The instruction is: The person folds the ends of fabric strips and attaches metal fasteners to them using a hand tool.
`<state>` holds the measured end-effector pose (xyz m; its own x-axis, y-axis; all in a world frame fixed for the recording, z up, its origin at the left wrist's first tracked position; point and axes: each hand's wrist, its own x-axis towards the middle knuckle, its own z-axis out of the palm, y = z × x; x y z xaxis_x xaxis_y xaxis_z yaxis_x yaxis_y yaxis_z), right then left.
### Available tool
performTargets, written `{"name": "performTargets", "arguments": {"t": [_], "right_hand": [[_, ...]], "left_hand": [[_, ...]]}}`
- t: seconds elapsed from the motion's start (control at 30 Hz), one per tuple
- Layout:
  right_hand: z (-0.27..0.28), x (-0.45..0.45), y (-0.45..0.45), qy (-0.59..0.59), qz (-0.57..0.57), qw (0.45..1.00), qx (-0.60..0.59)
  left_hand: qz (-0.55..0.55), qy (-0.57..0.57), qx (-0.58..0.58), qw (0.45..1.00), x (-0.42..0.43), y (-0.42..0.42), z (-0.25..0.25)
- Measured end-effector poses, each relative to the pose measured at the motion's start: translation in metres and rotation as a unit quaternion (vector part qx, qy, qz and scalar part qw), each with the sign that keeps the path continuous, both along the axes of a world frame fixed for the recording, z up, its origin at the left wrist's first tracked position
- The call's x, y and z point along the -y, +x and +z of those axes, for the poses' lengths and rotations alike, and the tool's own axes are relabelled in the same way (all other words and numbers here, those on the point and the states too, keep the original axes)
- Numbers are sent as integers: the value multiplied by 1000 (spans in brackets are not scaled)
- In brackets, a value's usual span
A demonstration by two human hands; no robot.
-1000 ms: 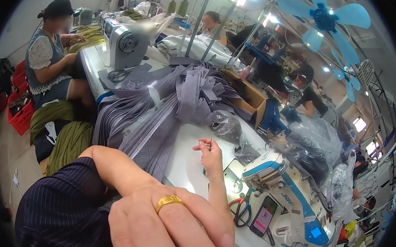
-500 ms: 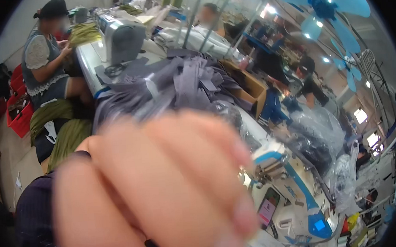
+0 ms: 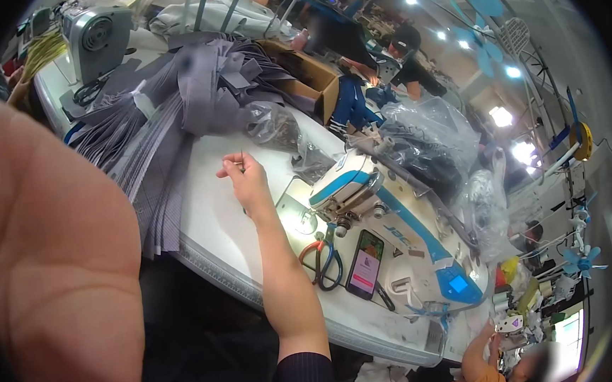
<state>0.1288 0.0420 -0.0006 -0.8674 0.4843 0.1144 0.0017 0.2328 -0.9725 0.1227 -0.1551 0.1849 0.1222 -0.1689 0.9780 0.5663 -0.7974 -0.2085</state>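
Observation:
My right hand is over the white sewing table, its fingers closed on a thin dark pointed tool. It is left of the blue and white sewing machine. Very close to the camera, my left hand fills the left side; its fingers are not visible. Behind my hands lies a big pile of grey-purple fabric strips, tied with a white band. Red and blue handled scissors and a lit phone rest beside the machine.
Clear plastic bags stand behind the machine, and a cardboard box sits past the fabric. Another machine is at the upper left. A co-worker in orange is at the lower right; others are farther back.
The view has swung right, so the scene sits further left. My left hand crossed close in front of the camera and is now at the left edge. My right hand shows again, still holding the tool.

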Motion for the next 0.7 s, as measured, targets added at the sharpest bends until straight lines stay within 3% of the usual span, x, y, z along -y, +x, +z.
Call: {"name": "performTargets", "arguments": {"t": [0.33,0.7], "right_hand": [[2,1,4,30,-5,999,7],[5,4,2,64,-10,998,8]], "left_hand": [[8,-15,13,1000,-7,-5,-7],[88,-6,-113,990,0,-65,45]]}}
